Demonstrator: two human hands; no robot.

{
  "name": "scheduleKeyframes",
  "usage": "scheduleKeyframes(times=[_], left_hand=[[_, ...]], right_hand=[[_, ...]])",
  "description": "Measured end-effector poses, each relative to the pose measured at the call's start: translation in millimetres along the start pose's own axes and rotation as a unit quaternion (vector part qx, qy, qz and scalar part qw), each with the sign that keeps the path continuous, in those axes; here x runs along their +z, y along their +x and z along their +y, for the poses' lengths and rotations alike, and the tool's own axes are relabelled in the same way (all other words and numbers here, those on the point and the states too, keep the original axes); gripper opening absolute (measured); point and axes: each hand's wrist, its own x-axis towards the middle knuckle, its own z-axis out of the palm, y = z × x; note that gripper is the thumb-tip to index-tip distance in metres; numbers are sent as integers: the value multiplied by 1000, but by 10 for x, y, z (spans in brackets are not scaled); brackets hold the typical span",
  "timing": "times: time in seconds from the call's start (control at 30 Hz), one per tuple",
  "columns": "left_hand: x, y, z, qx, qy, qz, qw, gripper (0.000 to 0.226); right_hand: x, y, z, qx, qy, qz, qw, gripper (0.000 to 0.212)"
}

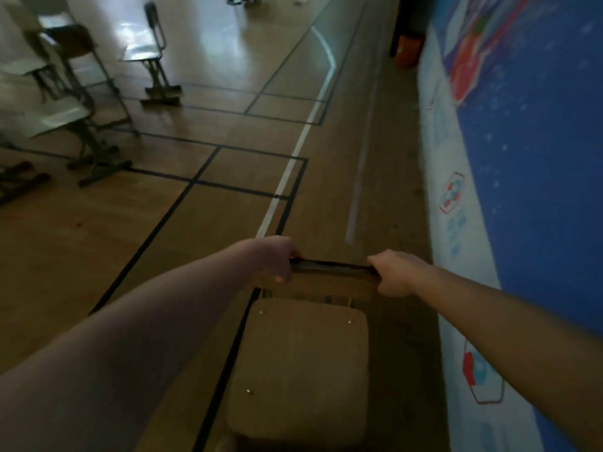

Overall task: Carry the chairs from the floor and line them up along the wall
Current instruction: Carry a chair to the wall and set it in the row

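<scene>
A wooden chair with a tan seat is right below me, close to the blue wall on the right. My left hand grips the left end of its backrest top. On the right end, my right hand is closed around the same backrest. Several other chairs stand out on the floor at the upper left: one alone, and a cluster nearer the left edge. The held chair's legs are hidden under its seat.
Wooden gym floor with black and white court lines. The wall carries a blue printed banner with a white lower band. An orange object sits at the wall's far end. A floor strip runs along the wall ahead.
</scene>
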Motion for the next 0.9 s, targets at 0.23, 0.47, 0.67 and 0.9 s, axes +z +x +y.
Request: scheduleKeyframes(times=[0.23, 0.47, 0.67, 0.9], left_hand=[[-704, 116, -16, 112, 189, 109, 969, 51], [-1092, 410, 31, 215, 255, 135, 933, 44], [-1021, 540, 590, 333, 333, 131, 873, 49], [-590, 633, 1510, 428, 394, 83, 809, 50]], right_hand=[[-226, -149, -241, 43, 129, 7, 991, 33], [-399, -382, -469, 110, 177, 28, 978, 34], [-134, -844, -453, 214, 227, 58, 948, 26], [436, -1397, -222, 306, 278, 98, 905, 16]])
